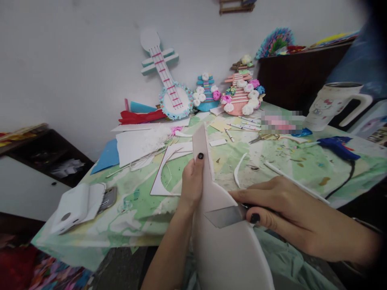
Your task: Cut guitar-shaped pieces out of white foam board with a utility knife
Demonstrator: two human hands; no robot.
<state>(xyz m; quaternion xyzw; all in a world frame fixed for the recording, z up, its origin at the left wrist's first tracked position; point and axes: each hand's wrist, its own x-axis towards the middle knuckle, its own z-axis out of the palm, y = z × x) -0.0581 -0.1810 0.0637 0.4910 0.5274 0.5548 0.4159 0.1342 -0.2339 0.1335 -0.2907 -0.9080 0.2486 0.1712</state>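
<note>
A white foam board cutout (pixel 225 249) with a narrow neck and a wide rounded body slants up from my lap toward the table. My left hand (pixel 193 181) is wrapped round its neck, thumb on the front face. On the right, my right hand (pixel 281 209) grips a utility knife (pixel 225 216), thumb and forefinger near the base of the blade. The wide blade lies across the face of the cutout, close to its right edge. Most of the knife's handle is hidden by my fingers. A curved white offcut (pixel 240 170) lies just beyond my right hand.
Scissors (pixel 264 137), markers (pixel 249 123) and a blue glue gun (pixel 340 147) with a black cord lie on the green tablecloth (pixel 142 225). A tumbler (pixel 326 106) stands at right. Decorated instrument models (pixel 175 96) lean on the wall. A white device (pixel 77 207) rests at left.
</note>
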